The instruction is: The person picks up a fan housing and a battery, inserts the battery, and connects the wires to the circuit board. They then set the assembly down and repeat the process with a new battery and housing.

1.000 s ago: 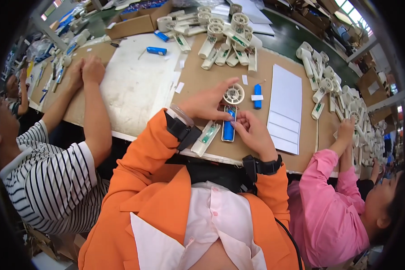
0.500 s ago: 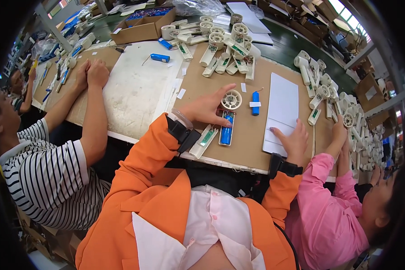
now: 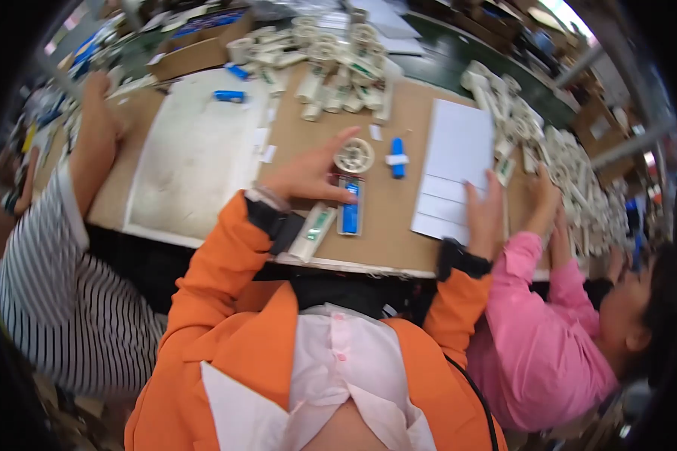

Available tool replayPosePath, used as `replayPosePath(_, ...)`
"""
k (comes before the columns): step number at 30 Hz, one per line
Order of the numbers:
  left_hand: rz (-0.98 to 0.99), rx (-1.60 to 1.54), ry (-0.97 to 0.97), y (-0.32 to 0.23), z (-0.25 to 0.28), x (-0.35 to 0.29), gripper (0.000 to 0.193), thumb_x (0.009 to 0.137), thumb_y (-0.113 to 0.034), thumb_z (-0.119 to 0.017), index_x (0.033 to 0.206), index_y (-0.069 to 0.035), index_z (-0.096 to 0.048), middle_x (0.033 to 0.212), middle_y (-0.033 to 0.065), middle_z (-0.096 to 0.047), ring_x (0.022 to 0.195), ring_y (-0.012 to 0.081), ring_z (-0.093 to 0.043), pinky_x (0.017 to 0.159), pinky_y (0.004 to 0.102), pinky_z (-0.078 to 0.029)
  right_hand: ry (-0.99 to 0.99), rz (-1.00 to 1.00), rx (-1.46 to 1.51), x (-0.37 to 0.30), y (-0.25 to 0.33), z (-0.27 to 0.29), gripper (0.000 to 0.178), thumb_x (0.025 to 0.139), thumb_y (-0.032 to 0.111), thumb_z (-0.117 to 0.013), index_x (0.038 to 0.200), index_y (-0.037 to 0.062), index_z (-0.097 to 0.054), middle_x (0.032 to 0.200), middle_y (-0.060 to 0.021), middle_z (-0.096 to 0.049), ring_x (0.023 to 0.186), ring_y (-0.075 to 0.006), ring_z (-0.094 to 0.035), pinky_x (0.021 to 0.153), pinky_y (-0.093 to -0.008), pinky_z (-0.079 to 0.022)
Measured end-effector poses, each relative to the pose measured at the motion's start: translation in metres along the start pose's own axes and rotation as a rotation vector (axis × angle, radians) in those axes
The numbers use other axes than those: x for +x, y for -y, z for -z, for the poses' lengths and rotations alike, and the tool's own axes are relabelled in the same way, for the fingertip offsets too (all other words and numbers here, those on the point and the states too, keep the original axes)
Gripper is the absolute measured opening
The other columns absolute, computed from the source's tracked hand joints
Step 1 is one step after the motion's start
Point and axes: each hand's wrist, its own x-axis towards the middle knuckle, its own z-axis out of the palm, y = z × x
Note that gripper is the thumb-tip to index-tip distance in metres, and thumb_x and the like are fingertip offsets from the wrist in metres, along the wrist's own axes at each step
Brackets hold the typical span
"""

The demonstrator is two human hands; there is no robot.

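My left hand (image 3: pixel 308 171) is open around the near side of a cream handheld-fan body on the brown board. Its thumb lies by a blue battery pack (image 3: pixel 350 210) seated in the fan's open handle. The index finger stretches beside the round, spoked fan head (image 3: pixel 354 155). Close to that wrist lies a cream handle shell with a green circuit board (image 3: pixel 316 231). Another blue battery pack (image 3: pixel 398 167) with a white label lies apart, right of the fan head. My right hand (image 3: pixel 484 214), open with fingers extended, rests at the right edge of a stack of white sheets (image 3: pixel 451 165).
A heap of cream fan bodies (image 3: pixel 338 68) lies at the back, with more piled (image 3: pixel 515 113) to the right. A cardboard box (image 3: pixel 203 49) stands back left. Co-workers sit on both sides: a striped sleeve (image 3: pixel 41 203) left, a pink sleeve (image 3: pixel 523 270) right.
The whole view has shifted, moving the table leftward in the picture, and is blurrier. The left co-worker's clasped hands have left their place on the board; an arm now reaches up. My left hand stays by the fan.
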Motion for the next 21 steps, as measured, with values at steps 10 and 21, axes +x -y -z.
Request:
replayPosePath(10,0.007,-0.058,-0.173,-0.009,0.002,-0.003,0.077,0.083,-0.02,-0.073,0.148,-0.012,-0.032,0.122,0.0092,-0.056,0.097,0.0146,-0.056,0.078,0.0272,-0.048,-0.264,0.05,0.46,0.001,0.017,0.003,0.044,0.095,0.008,-0.058,0.136,-0.0028,-0.049,0.135,-0.012,-0.054,0.122,-0.0176,-0.05,0.103,-0.028,-0.037)
replayPosePath(21,-0.372,-0.092,-0.347,-0.019,0.006,0.008,0.067,0.09,-0.023,-0.067,0.146,-0.007,-0.034,0.126,0.0071,-0.059,0.103,0.0141,-0.055,0.086,0.0283,-0.043,-0.312,0.193,0.756,-0.004,0.099,0.005,0.049,0.098,0.003,-0.05,0.145,-0.0026,-0.037,0.144,-0.0102,-0.045,0.12,-0.012,-0.048,0.098,-0.0238,-0.038)
